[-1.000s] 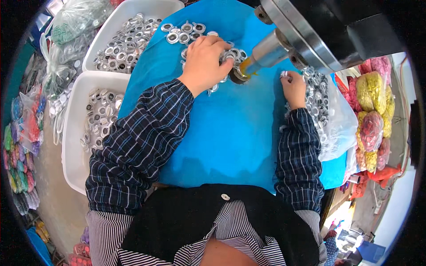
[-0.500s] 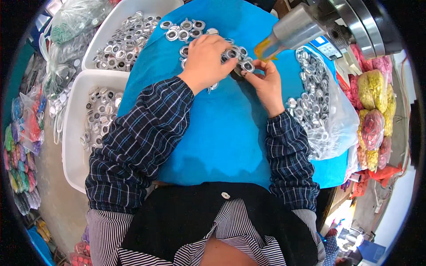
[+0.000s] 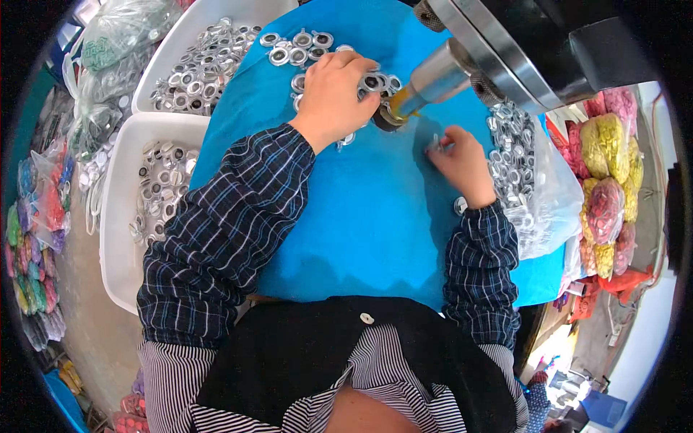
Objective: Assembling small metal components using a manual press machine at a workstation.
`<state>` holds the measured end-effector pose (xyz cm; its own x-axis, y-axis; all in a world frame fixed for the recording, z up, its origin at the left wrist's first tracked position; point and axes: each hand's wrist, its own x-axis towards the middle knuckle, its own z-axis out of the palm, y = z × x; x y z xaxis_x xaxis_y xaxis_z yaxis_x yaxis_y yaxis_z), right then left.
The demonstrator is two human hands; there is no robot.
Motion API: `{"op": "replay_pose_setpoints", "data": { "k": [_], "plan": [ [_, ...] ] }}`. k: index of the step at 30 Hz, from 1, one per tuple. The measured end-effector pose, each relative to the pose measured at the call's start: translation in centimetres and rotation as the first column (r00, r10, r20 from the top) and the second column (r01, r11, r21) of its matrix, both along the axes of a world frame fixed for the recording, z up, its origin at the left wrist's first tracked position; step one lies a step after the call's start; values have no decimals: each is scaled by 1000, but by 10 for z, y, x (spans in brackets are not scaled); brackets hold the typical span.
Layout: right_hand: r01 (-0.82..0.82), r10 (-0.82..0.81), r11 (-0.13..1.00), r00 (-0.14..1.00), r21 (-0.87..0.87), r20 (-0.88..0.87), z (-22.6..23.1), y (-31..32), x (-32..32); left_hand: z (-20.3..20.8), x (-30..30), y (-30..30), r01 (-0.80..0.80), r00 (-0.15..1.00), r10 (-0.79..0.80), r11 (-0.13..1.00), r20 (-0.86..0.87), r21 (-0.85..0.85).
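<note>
Blue cloth [image 3: 346,216] covers the work surface; two white tubs, the lower [image 3: 119,238] and the upper [image 3: 267,11], stand along its left side, both holding small ring-shaped pieces. At right, more such pieces are heaped in a clear plastic bag [image 3: 545,216], with yellow bundles [image 3: 612,155] beyond.

A small clear piece [image 3: 434,144] is pinched between thumb and fingers of the right hand [image 3: 463,164], just above the cloth, off the hand's upper-left side. Its long axis cannot be told at this size.

The main relation: from this piece, the dark round base [image 3: 387,120] lies farther from the body and to the left. The metal punch [image 3: 442,72] is slanted down to that base from the upper right. The left hand [image 3: 333,101] is the nearer, its thumb just beside the base; its fingers are curled over loose rings [image 3: 298,54], and whether one is gripped cannot be told.

Edges noted: the right hand is bounded by the heap on its right and the punch above. Between the forearms, open cloth is seen down to the body.
</note>
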<state>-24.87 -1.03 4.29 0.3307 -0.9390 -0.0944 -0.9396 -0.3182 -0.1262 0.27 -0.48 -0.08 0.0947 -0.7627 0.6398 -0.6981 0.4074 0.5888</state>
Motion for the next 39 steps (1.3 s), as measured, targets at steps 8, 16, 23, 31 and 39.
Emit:
{"op": "replay_pose_setpoints", "data": {
  "k": [8,16,23,31,39],
  "plan": [
    [-324,-339,883,65,341,939,-16,-15,9,3,-11,5,175,966,-164,984,198,-40],
    [-120,-121,977,372,177,920,-28,-10,49,0,2,-2,48,998,-49,998,37,29],
    [-316,423,901,789,-296,445,-9,-9,-38,-2,5,-1,-50,998,49,998,36,34],
    [205,-319,944,769,260,554,-14,14,-78,-5,2,-2,-69,996,70,997,61,-20],
    [-93,-414,904,50,417,909,-28,-6,-11,5,-16,5,205,963,-181,973,198,-109]
  ]
}}
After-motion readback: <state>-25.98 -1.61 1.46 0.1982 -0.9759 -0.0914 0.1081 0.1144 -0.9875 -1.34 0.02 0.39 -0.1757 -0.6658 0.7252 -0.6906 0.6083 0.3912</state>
